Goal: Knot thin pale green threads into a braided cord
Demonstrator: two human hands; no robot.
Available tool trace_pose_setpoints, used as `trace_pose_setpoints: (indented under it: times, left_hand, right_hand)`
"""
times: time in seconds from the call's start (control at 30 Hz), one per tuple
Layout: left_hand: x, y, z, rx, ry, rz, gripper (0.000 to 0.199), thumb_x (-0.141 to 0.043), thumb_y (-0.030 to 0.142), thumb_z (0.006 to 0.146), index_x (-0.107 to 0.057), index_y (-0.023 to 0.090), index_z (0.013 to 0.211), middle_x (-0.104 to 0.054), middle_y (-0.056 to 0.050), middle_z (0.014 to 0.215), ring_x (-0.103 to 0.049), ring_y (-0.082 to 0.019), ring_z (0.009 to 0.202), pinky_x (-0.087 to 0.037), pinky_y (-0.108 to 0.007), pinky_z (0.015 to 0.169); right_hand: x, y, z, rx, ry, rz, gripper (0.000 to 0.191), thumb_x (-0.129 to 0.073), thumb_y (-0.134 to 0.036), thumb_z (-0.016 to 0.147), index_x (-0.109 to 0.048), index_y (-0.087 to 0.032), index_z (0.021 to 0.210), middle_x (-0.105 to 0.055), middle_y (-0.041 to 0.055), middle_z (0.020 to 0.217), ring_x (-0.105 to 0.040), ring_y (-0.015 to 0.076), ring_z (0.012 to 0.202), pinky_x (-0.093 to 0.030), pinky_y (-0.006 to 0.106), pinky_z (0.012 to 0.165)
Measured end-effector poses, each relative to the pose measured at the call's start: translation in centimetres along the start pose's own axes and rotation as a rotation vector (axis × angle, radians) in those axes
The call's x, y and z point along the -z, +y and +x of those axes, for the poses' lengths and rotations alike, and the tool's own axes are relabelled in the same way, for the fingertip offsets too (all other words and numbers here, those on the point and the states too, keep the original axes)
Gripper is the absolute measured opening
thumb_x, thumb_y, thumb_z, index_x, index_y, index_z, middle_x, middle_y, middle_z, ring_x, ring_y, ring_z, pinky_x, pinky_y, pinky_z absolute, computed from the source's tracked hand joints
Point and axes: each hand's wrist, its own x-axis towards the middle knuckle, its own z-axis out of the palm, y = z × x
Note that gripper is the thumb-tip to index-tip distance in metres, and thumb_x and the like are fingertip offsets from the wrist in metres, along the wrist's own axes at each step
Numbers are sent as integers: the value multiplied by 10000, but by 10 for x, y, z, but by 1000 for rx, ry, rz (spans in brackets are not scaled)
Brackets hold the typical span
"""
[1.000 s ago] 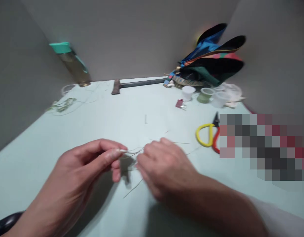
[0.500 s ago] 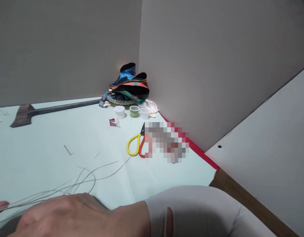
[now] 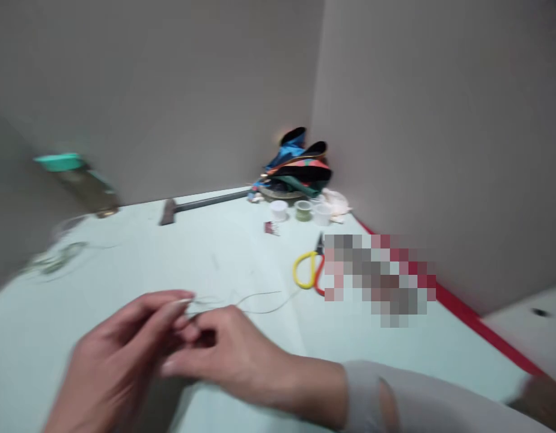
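- From the head camera we look forward and down onto a pale green worktop [image 3: 241, 252] set in a corner of grey walls; the whole view is slightly blurred.
- We take the yellow-and-red-handled scissors [image 3: 305, 270] as our landmark. Well to their left and nearer to us, the left hand [image 3: 119, 361] and the right hand [image 3: 232, 355] meet, the right arm in a grey sleeve [image 3: 386, 397].
- We see the left fingers [image 3: 169, 307] brought together at their tips, apparently pinching the end of some pale thin strands [image 3: 255, 300].
- The strands run roughly level from those fingertips toward the scissors, curving and stopping short of them. The right hand lies just below the strands.
- We see the right fingers [image 3: 183, 364] curled inward, touching the left hand; we cannot tell whether they grip anything.
- Beyond the scissors, farther from us, stand three small cups [image 3: 303, 210], a small pink binder clip [image 3: 270, 228] and a heap of colourful fabric [image 3: 298, 165].
- Far left of the scissors lie a flat-headed metal bar [image 3: 169, 211], a teal-capped bottle [image 3: 77, 180] and a blurred coil of strands [image 3: 61, 261].
- Just right of the scissors, a pixelated patch [image 3: 377, 276] hides whatever lies there.
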Motion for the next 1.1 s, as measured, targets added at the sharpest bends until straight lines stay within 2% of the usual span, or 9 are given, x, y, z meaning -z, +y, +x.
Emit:
trace_pose_setpoints:
  times: [0.1, 0.17, 0.33, 0.5, 0.7, 0.8, 0.93, 1.0, 1.1]
  left_hand:
    - [3, 11, 0, -38, -26, -88, 323, -945, 427, 698, -771, 174, 798, -708, 36, 713, -627, -110, 615, -548, -194, 576]
    - [4, 14, 1, -47, -21, -135, 355, -967, 475, 635, -774, 184, 698, -722, 24, 720, -622, -104, 615, -552, -174, 585]
    - [7, 13, -2, -1, -72, -204, 261, -916, 428, 726, -805, 193, 745, -674, 17, 612, -611, -130, 579, -569, -219, 568]
    - [9, 12, -5, -6, -85, -230, 180, -882, 357, 792, -803, 206, 734, -704, 22, 689, -616, -101, 583, -579, -198, 613]
    - [9, 12, -6, -50, -84, -234, 154, -868, 318, 813, -799, 208, 730, -733, 14, 763, -639, -96, 588, -585, -190, 607]
    - [9, 10, -6, -38, -82, -239, 170, -878, 338, 807, -799, 202, 743, -707, 21, 728, -617, -87, 578, -557, -170, 573]
    - [8, 10, -7, -1, -79, -246, 190, -892, 349, 798, -795, 193, 751, -699, 22, 738, -629, -96, 620, -582, -175, 605]
    - [8, 11, -7, 30, -90, -263, 192, -896, 346, 793, -791, 188, 767, -699, 22, 723, -636, -100, 611, -594, -188, 601]
    - [7, 13, -7, 97, -119, -302, 220, -895, 362, 789, -785, 172, 799, -671, 27, 622, -629, -97, 550, -555, -167, 533]
  right_hand:
    - [-3, -1, -3, 6, -71, 10, 184, -725, -195, 811, -612, -191, 666, -558, -53, 654, -500, 109, 639, -395, 246, 623]
    - [-4, -3, -6, 20, -76, -14, 180, -683, -181, 814, -580, -193, 667, -541, -40, 705, -475, 116, 654, -374, 264, 626]
    - [-5, -2, -8, 47, -63, -27, 84, -696, -244, 832, -624, -202, 819, -600, -10, 865, -492, 134, 728, -408, 282, 691]
    - [-8, 2, -11, 126, -124, -27, 166, -670, -249, 858, -613, -191, 713, -520, -15, 784, -479, 129, 716, -380, 266, 633]
    - [-7, -1, -15, 200, -74, -66, 148, -617, -182, 873, -600, -194, 727, -519, 0, 809, -480, 125, 696, -373, 243, 575]
    - [-8, -1, -16, 98, -90, 33, 8, -640, -196, 875, -637, -203, 875, -552, -17, 794, -497, 98, 612, -398, 230, 548]
    - [-10, 1, -15, -170, -238, 204, 162, -708, -272, 889, -595, -201, 981, -469, -115, 589, -397, 34, 392, -305, 199, 451]
    - [-12, 2, -13, -185, -244, 285, 209, -744, -281, 873, -571, -198, 956, -476, -124, 568, -413, 27, 394, -288, 186, 449]
    - [-15, 4, -11, -147, -222, 389, 217, -745, -252, 834, -540, -199, 882, -490, -110, 657, -377, 8, 396, -286, 180, 422]
